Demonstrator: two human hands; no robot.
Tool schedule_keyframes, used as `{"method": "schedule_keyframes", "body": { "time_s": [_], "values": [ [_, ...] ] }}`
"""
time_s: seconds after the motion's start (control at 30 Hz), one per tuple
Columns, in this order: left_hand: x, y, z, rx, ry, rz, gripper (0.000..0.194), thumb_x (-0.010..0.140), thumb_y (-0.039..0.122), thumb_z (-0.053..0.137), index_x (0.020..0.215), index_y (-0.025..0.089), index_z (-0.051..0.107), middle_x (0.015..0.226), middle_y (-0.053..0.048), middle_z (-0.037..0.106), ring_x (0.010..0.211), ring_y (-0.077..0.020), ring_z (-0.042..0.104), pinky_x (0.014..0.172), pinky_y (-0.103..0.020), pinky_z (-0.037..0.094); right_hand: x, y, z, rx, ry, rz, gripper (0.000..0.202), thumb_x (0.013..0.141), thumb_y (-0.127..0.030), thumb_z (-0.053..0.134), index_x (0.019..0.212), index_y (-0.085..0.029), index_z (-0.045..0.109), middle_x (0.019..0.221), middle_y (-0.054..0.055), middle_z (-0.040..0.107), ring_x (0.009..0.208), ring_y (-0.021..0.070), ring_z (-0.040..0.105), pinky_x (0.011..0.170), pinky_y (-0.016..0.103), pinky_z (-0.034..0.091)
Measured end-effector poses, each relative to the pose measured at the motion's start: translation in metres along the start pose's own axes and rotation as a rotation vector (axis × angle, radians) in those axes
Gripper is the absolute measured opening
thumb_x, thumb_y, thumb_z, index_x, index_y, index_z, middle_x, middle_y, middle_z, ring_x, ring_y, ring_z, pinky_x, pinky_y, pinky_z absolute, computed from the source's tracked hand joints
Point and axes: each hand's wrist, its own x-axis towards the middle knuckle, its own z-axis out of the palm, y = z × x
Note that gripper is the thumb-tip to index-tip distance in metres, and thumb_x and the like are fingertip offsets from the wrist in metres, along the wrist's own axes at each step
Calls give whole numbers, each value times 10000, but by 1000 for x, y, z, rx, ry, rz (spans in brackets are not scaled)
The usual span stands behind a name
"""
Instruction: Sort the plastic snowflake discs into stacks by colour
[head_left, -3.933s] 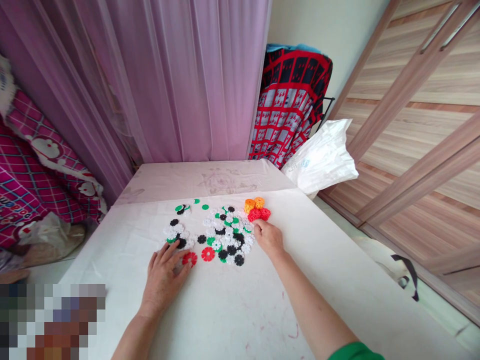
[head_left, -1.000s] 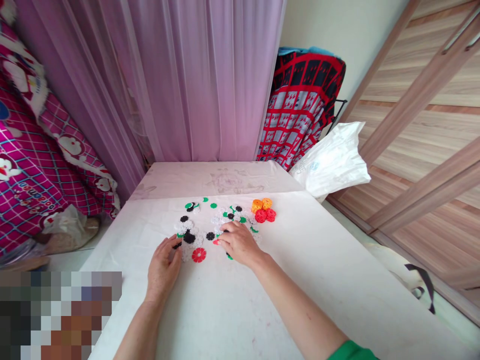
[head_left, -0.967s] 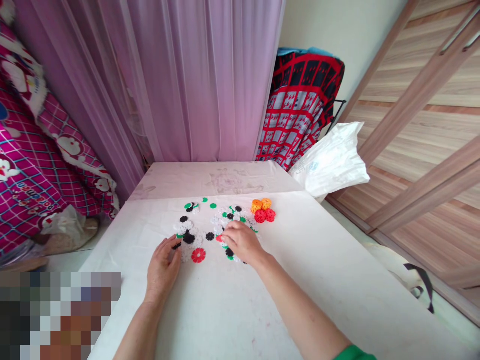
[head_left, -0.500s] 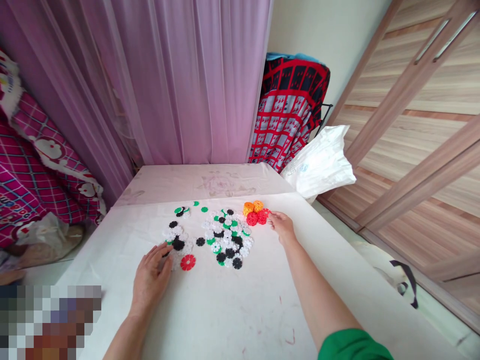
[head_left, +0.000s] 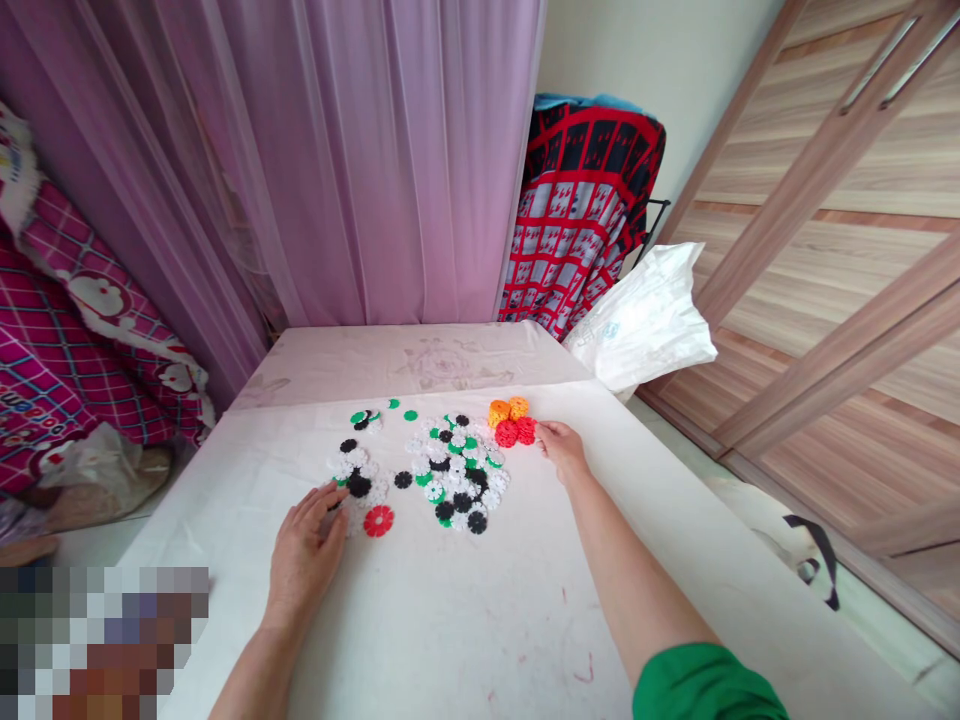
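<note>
My left hand lies palm down with fingers outstretched, its fingertips over the left scatter of notched plastic discs. Beside it are a white disc, a black disc and a flat red disc. At the far right of the discs, my right hand has its fingertips pinched at the edge of a red disc on the right red stack. Another red stack adjoins it. Just behind stand two orange stacks, a left one and a right one.
Mixed white, green and black discs form a heap mid-table. A few green discs lie behind. The white-covered table meets a purple curtain. A white bag stands by the right edge, near wooden cabinets.
The red disc at my right fingertips, tilted over the right red stack before, now sits level with it. My left hand stays in place. The view has shifted slightly.
</note>
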Motion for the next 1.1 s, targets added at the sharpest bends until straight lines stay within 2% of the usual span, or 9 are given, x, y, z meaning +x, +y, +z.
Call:
{"method": "schedule_keyframes", "body": {
  "time_s": [0.33, 0.43, 0.5, 0.6, 0.7, 0.77, 0.8, 0.93, 1.1],
  "values": [
    [0, 2, -1, -3, -5, -21, 379, 847, 466, 483, 1025, 237, 727, 1206, -93, 720, 1202, -300, 619, 1075, -523, 449, -4, -1, -2, 34, 29, -41, 263, 633, -446, 682, 687, -193, 634, 571, -2, 636, 489, 118, 539, 455, 221, 403],
    [0, 3, -2, -26, -4, -33, 371, 857, 417, 455, 1032, 230, 723, 1217, -94, 715, 1186, -291, 629, 1070, -518, 458, -17, 1, -3, 66, 64, -68, 340, 651, -527, 655, 720, -197, 615, 563, -17, 602, 474, 111, 505, 448, 225, 392],
    [0, 5, -2, -40, 6, -46, 372, 864, 356, 418, 1039, 226, 721, 1219, -88, 715, 1189, -279, 629, 1070, -504, 462, -37, 5, 3, 83, 67, -86, 383, 665, -571, 635, 754, -198, 617, 557, -28, 579, 469, 109, 484, 446, 226, 385],
    [-1, 8, -2, -69, 23, -59, 371, 859, 297, 402, 1030, 222, 722, 1208, -77, 721, 1195, -256, 626, 1076, -463, 467, -86, 12, 25, 79, -37, -164, 380, 694, -572, 637, 773, -200, 652, 558, -25, 582, 512, 129, 515, 494, 237, 419],
    [-1, 11, -3, -99, 52, -104, 373, 851, 275, 407, 1039, 219, 723, 1216, -73, 717, 1203, -247, 621, 1064, -435, 482, -141, 9, 54, -163, -425, -529, 276, 827, -463, 560, 809, -224, 696, 719, 11, 683, 648, 149, 606, 632, 251, 471],
    [-1, 12, -4, -120, 62, -134, 369, 845, 261, 413, 1039, 220, 724, 1230, -70, 711, 1192, -240, 629, 1052, -420, 493, -170, 1, 72, -412, -578, -687, 209, 868, -357, 543, 867, -243, 717, 853, 22, 717, 750, 147, 641, 730, 252, 472],
    [-1, 12, -5, -130, 63, -146, 364, 841, 253, 417, 1035, 223, 724, 1237, -68, 708, 1178, -236, 638, 1044, -413, 500, -181, -4, 80, -542, -623, -705, 189, 871, -337, 561, 918, -246, 720, 880, 23, 719, 765, 148, 648, 740, 251, 469],
    [0, 10, -9, -149, 77, -196, 354, 835, 235, 427, 1024, 231, 726, 1243, -61, 708, 1129, -232, 665, 1013, -410, 519, -203, -19, 102, -928, -644, -705, 273, 869, -452, 619, 1019, -238, 697, 984, 57, 704, 883, 194, 665, 766, 280, 473],
    [1, 9, -10, -144, 87, -198, 348, 824, 244, 438, 1008, 219, 732, 1220, -69, 720, 1114, -229, 671, 1010, -406, 517, -207, -23, 117, -1013, -624, -641, 252, 834, -433, 657, 1017, -264, 688, 1032, 48, 686, 915, 196, 660, 765, 280, 461]
  ]
}}
